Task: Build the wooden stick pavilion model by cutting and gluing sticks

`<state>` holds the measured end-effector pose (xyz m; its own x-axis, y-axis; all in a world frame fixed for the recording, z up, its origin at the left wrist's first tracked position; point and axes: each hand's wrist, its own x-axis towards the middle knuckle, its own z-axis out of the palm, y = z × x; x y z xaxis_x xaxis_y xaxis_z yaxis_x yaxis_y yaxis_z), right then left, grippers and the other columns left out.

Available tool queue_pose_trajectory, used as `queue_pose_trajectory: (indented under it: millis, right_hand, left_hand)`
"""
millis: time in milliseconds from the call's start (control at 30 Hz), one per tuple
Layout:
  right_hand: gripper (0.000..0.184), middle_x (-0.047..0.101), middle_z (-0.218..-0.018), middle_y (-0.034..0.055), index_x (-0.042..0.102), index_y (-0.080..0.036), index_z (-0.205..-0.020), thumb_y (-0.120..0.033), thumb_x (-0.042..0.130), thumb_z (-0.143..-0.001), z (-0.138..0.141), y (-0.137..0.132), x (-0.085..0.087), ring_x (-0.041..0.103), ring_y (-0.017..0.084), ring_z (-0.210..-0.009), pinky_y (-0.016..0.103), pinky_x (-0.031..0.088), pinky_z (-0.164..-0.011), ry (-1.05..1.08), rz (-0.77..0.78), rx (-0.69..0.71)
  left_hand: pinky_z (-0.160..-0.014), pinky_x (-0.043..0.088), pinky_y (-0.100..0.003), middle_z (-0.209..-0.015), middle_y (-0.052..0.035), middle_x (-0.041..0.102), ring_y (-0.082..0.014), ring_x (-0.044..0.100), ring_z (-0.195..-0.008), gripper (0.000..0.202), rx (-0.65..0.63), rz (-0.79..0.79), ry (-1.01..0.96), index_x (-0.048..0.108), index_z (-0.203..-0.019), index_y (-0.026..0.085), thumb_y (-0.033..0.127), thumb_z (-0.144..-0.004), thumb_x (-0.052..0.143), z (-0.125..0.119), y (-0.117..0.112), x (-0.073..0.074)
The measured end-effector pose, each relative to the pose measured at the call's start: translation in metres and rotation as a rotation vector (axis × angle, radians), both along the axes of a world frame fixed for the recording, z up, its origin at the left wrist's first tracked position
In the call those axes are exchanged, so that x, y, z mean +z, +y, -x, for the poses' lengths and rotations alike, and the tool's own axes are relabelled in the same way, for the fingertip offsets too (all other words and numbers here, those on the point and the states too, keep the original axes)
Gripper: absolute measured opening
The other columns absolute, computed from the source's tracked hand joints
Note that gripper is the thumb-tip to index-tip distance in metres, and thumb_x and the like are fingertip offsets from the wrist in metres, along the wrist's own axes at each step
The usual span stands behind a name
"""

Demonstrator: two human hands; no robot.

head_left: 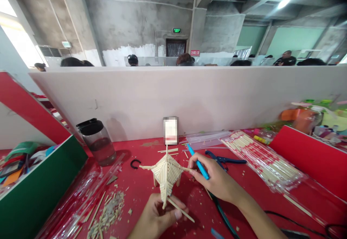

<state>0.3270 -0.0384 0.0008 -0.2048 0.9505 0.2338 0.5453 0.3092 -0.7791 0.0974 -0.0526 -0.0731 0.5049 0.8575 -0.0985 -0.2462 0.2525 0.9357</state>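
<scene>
Pinching the bottom point of the little stick model (166,175), the left hand (155,217) kept it upright above the table's (141,188) near edge, fingers curled tight around it. The right hand (217,181) gripped a blue pen (197,162), fingertips touching the model's right side. Wood scraps (108,210) lay left, pliers (222,158) behind

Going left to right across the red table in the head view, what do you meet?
Green-sided box → dark-lidded jar → black ring → stick model, held by left hand → right hand with blue pen → blue-handled pliers → packs of sticks.
</scene>
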Motion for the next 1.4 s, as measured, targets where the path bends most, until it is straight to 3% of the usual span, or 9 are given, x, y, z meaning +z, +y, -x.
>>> queue_pose_trajectory:
  millis: [400,733,900,1100,1300,1400]
  right_hand:
    - [0.005,0.062,-0.089,-0.0020,0.056,-0.025,-0.093,-0.023,0.057,-0.098,-0.003,-0.002,0.002,0.058,0.016,-0.076,0.025,0.047,-0.074,0.014,-0.001,0.028]
    - [0.007,0.061,-0.089,-0.0018,0.056,-0.025,-0.093,-0.020,0.058,-0.097,-0.003,-0.001,0.002,0.058,0.016,-0.077,0.025,0.047,-0.073,0.033,-0.002,0.031]
    - [0.006,0.061,-0.089,-0.0018,0.055,-0.026,-0.093,-0.021,0.058,-0.097,-0.003,-0.002,0.001,0.058,0.016,-0.075,0.026,0.047,-0.073,0.041,0.011,0.032]
    - [0.005,0.061,-0.088,-0.0017,0.056,-0.025,-0.093,-0.022,0.058,-0.096,-0.002,-0.001,0.002,0.056,0.016,-0.073,0.026,0.047,-0.071,0.056,0.014,0.034]
    - [0.005,0.063,-0.089,-0.0010,0.057,-0.025,-0.093,-0.022,0.058,-0.096,-0.003,-0.002,0.003,0.060,0.017,-0.078,0.027,0.048,-0.075,0.046,-0.008,0.036]
    - [0.005,0.063,-0.089,-0.0014,0.057,-0.025,-0.093,-0.022,0.058,-0.097,-0.004,-0.001,0.002,0.060,0.017,-0.078,0.026,0.048,-0.075,0.043,-0.009,0.036]
  left_hand:
    - [-0.067,0.049,-0.030,-0.072,-0.0085,0.076,-0.0167,0.065,-0.066,0.042,-0.016,0.007,0.017,0.084,-0.093,0.011,0.046,-0.072,0.093,-0.002,-0.006,0.005]
    - [-0.066,0.049,-0.028,-0.071,-0.0082,0.077,-0.0163,0.066,-0.066,0.038,0.007,-0.034,0.004,0.084,-0.087,0.012,0.047,-0.073,0.092,-0.005,-0.006,0.008]
    - [-0.071,0.056,-0.033,-0.078,-0.0135,0.081,-0.0225,0.074,-0.071,0.041,0.009,0.029,-0.015,0.081,-0.082,0.010,0.048,-0.071,0.093,-0.006,-0.006,0.014]
    - [-0.075,0.057,-0.033,-0.079,-0.0118,0.082,-0.0220,0.075,-0.073,0.040,0.055,0.070,-0.022,0.084,-0.084,0.011,0.043,-0.063,0.098,-0.004,-0.007,0.012]
    - [-0.068,0.056,-0.030,-0.068,-0.0091,0.079,-0.0200,0.072,-0.065,0.039,0.058,0.028,-0.032,0.085,-0.076,0.011,0.045,-0.061,0.098,-0.006,-0.004,0.010]
    - [-0.065,0.056,-0.029,-0.073,-0.0111,0.081,-0.0196,0.073,-0.063,0.038,0.040,0.034,-0.060,0.083,-0.075,0.011,0.045,-0.063,0.097,-0.007,-0.004,0.009]
